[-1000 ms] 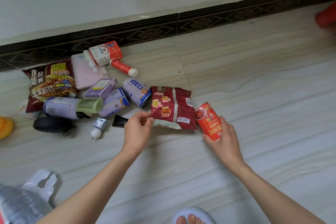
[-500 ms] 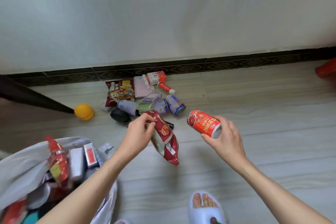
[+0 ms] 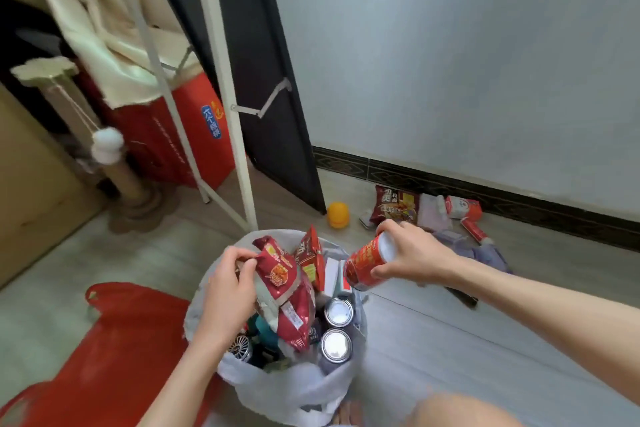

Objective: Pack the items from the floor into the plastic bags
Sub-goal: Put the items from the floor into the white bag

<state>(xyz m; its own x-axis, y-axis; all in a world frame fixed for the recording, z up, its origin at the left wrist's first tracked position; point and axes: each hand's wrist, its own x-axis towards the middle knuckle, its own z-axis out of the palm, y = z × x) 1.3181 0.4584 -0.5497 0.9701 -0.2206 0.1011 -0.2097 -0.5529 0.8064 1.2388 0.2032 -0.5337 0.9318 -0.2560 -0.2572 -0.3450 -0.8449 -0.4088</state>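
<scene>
Two grips: crinkly packet (image 3: 282, 282), cylindrical can (image 3: 367, 262).

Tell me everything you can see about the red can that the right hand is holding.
The red can is a cylindrical drink can, apparently metal, with a red printed label whose writing is too blurred to read. One pale end faces up toward the camera. It is tilted, with its lower end pointing down toward the open white plastic bag. The right hand grips it from the side, with fingers curled round its body. It touches nothing else and hangs above the bag's right edge.

Red box (image 3: 194, 135): blue label "六个核桃" (blurred).
</scene>
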